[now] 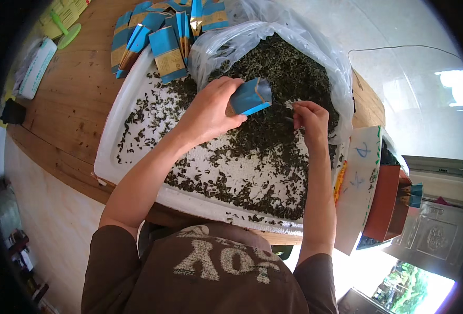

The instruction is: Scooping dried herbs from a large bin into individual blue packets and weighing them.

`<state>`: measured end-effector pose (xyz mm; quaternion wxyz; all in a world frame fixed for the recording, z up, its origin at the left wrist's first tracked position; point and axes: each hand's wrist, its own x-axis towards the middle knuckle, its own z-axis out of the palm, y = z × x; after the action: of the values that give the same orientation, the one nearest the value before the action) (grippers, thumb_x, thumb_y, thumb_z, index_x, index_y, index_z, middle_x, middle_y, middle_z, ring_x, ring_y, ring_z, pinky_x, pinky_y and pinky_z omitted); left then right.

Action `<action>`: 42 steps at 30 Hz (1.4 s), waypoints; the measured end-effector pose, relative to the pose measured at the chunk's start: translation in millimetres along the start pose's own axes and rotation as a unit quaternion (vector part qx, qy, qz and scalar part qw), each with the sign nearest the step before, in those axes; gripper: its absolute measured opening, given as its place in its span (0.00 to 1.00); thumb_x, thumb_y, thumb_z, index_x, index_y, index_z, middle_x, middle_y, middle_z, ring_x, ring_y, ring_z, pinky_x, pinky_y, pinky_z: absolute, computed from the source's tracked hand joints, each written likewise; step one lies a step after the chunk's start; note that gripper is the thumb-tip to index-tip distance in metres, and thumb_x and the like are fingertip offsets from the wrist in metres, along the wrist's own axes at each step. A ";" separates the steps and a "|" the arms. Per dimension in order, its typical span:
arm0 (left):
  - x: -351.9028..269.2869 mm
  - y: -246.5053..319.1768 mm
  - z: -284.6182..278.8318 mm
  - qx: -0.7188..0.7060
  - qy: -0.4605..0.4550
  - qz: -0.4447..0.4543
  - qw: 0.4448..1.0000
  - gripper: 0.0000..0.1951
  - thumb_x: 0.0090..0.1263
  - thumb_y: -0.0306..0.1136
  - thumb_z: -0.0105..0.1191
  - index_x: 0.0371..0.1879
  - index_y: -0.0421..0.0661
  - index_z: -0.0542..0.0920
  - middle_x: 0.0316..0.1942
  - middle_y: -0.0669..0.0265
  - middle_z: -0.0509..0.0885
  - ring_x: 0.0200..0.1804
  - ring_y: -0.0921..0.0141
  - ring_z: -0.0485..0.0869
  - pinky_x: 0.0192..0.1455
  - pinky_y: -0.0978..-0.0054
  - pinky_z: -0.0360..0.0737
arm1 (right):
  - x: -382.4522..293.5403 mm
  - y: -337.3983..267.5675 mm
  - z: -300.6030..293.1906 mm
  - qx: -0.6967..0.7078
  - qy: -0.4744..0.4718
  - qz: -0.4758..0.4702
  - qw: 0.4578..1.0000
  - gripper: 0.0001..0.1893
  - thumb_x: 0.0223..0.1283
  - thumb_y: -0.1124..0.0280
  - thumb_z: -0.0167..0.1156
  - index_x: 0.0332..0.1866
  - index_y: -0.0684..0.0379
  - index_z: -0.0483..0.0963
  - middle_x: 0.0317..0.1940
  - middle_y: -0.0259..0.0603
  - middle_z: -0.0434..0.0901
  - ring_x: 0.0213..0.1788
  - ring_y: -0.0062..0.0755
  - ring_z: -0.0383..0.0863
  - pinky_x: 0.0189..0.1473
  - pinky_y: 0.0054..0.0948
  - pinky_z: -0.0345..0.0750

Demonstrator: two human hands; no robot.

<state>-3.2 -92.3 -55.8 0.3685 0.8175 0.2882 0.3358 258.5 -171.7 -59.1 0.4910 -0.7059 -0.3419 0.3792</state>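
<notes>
My left hand (212,108) grips a small blue and brown paper packet (251,96), its mouth tilted to the right. My right hand (313,119) is just right of that mouth, fingertips pinched on a small pale item (290,104) too small to identify. Beneath both hands lies a heap of dark dried leaves (294,68), which look like tea. The heap spills from a clear plastic bag (339,90) onto a white foam tray (111,133). Loose leaves are scattered over the tray's floor and some on its front rim.
Several blue and brown packets (166,51) stand and lean at the tray's far left corner. A wooden table (70,90) bears a white packet (39,68), a green plastic stand (69,36) and a black cup-like container (13,112). To the right are a white foam box (359,176) and a reddish-brown box (382,202).
</notes>
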 end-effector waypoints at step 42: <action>1.9 1.2 -3.3 0.018 -0.023 -0.016 0.999 0.31 0.55 0.32 0.67 0.58 0.36 0.71 0.54 0.53 0.77 0.56 0.57 0.78 0.60 0.65 0.75 | -28.0 -13.1 -25.7 -0.416 0.117 -0.213 0.876 0.07 0.60 0.73 0.60 0.38 0.64 0.82 0.21 0.37 0.81 0.21 0.20 0.76 0.25 0.22 0.71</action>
<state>-4.2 -90.2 -52.6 0.3656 0.8269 0.2990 0.3052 266.1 -203.1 -35.1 0.2577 -0.7943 -0.5502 0.0026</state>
